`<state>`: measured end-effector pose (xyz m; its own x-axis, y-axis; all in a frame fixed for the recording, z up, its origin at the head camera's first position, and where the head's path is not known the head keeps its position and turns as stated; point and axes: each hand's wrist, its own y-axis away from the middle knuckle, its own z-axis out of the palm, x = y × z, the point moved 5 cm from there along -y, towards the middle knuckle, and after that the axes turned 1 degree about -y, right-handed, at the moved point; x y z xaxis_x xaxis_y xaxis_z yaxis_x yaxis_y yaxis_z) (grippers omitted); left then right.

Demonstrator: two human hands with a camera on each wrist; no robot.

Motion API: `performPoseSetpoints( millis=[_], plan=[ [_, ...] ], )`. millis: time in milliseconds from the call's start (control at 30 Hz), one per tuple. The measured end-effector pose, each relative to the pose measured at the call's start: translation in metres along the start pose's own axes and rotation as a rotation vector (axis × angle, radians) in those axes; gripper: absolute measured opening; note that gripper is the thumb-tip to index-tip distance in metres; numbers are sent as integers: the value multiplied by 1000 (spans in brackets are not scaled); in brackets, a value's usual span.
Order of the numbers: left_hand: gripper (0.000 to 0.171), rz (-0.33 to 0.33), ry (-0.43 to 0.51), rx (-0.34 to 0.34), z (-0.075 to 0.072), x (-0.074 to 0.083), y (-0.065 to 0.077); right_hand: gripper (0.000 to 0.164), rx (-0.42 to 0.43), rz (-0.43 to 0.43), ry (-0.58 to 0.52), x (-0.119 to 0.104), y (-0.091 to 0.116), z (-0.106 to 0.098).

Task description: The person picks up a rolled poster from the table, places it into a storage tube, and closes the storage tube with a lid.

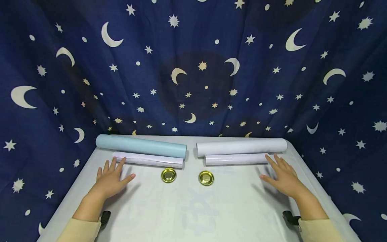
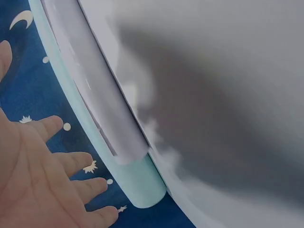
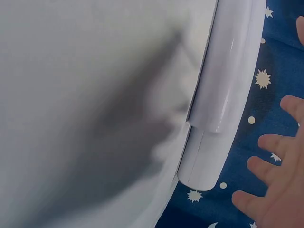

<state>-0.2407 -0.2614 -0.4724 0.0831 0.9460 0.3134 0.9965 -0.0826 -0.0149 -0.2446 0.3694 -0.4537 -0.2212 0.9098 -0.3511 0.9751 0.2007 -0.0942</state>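
Observation:
My left hand (image 1: 109, 181) hovers over the left of the table with its fingers spread, holding nothing. Nearest to it is a thin pale lilac roll (image 1: 148, 159), with a thicker light blue roll (image 1: 142, 146) behind. On the other side my right hand (image 1: 284, 178) is also spread and holds nothing, its fingertips near the end of a thin glossy white roll (image 1: 235, 159). A thicker white roll (image 1: 242, 147) lies behind that one. Between the hands sit two small round gold dishes, the left dish (image 1: 168, 175) and the right dish (image 1: 206, 177).
A white-covered table (image 1: 169, 211) lies beneath everything, with faint marks showing through its cover. Dark blue cloth (image 1: 205, 43) with moons and stars hangs behind and along both sides. Black wrist straps (image 1: 105, 218) show at the cuffs of the pale yellow sleeves (image 1: 80, 230).

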Motion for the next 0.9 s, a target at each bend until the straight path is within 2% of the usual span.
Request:
performPoseSetpoints(
  millis=[267, 467, 733, 900],
  plan=[
    [87, 58, 31, 48, -1, 7, -13, 81, 55, -60, 3, -13, -10, -4],
    [80, 125, 54, 110, -4, 15, -28, 71, 87, -97, -4, -19, -17, -4],
    [72, 206, 87, 167, -3, 32, -48, 63, 97, -100, -25, -22, -27, 1],
    [68, 218, 131, 183, -1, 39, -58, 57, 119, -123, -42, -25, -33, 4]
  ],
)
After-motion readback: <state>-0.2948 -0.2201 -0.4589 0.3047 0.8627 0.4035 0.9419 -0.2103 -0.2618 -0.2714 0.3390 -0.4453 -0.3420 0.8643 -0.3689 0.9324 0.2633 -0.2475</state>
